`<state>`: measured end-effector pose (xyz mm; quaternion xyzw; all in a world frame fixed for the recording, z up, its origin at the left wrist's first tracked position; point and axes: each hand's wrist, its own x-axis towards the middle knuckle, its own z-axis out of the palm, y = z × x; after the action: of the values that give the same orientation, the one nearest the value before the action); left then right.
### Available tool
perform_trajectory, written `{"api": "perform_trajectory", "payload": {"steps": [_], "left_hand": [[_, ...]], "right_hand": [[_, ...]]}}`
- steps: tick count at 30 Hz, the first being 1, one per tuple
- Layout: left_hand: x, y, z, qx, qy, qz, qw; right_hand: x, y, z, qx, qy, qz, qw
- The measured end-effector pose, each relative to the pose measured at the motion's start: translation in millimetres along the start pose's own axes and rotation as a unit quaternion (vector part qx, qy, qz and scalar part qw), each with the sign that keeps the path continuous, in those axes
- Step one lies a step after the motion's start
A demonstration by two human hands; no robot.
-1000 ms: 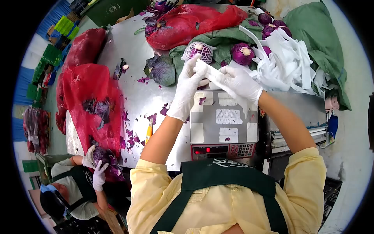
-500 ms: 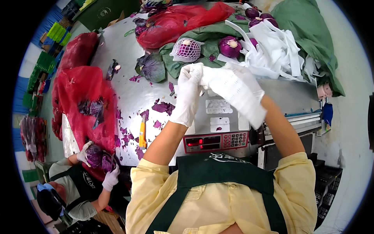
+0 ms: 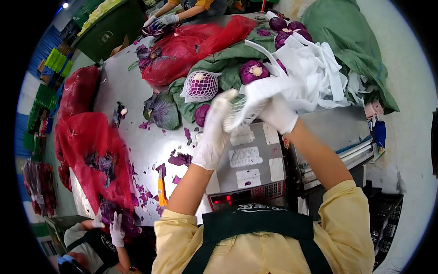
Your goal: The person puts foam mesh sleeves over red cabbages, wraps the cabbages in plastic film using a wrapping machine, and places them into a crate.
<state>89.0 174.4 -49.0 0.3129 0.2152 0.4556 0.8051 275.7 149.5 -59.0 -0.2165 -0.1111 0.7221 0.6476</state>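
A white foam net sleeve (image 3: 248,107) is stretched between my two gloved hands above the digital scale (image 3: 278,189), its mesh spread on the left side. My left hand (image 3: 215,132) grips the near-left edge of the sleeve. The fingers of my right hand (image 3: 279,115) are closed on its other side, partly hidden and blurred. Just beyond the sleeve sits a bare red cabbage (image 3: 250,72). Left of that, another red cabbage in a foam net (image 3: 200,86) lies on green cloth (image 3: 182,112), with a smaller purple cabbage (image 3: 201,116) close to my left hand.
White foam sleeves (image 3: 315,73) lie piled at right by a green sack (image 3: 344,32). A yellow utility knife (image 3: 161,189) and leaf scraps lie left of the scale. Red mesh sacks (image 3: 93,146) line the left side. Two co-workers handle cabbages, one lower left, one at the far end.
The foam sleeve, bunched and hanging to the right before, is now pulled wider between my hands. My view has shifted, bringing in the far co-worker's hands. The lower-left co-worker still holds a cabbage.
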Motion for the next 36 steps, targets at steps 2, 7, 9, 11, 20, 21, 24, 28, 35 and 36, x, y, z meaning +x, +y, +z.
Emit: {"api": "perform_trajectory", "payload": {"steps": [2,7,9,11,20,21,24,28,35,36], "left_hand": [[36,-32,-26,0.116,-0.047,-0.164,0.978],[159,-61,-66,0.572,0.188,0.153,0.784],[196,-80,-56,0.625,0.213,0.108,0.743],[237,-99,-53,0.677,0.216,0.086,0.699],[303,-135,-80,0.317,0.129,-0.157,0.927],[298,-144,-85,0.266,0.132,-0.143,0.944],[250,-129,-73,0.143,0.128,-0.106,0.976],[161,-50,-36,0.051,0.139,-0.009,0.989],[-65,17,-26,-0.229,0.046,-0.113,0.966],[-100,24,-20,-0.236,0.098,-0.113,0.960]], "right_hand": [[10,-36,17,-0.176,0.064,-0.050,0.981],[87,-69,-100,-0.609,0.089,0.275,0.738],[127,-78,-160,-0.620,0.189,0.175,0.741],[151,-89,-162,-0.704,0.241,-0.081,0.663],[209,-102,-156,-0.500,0.261,-0.019,0.826],[215,-89,-163,-0.325,0.209,0.021,0.922],[192,-83,-147,-0.517,0.138,-0.012,0.845],[103,-83,-41,-0.661,0.064,-0.077,0.744],[-76,8,158,-0.891,-0.086,-0.152,0.420],[-93,20,167,-0.852,-0.079,-0.046,0.516]]}}
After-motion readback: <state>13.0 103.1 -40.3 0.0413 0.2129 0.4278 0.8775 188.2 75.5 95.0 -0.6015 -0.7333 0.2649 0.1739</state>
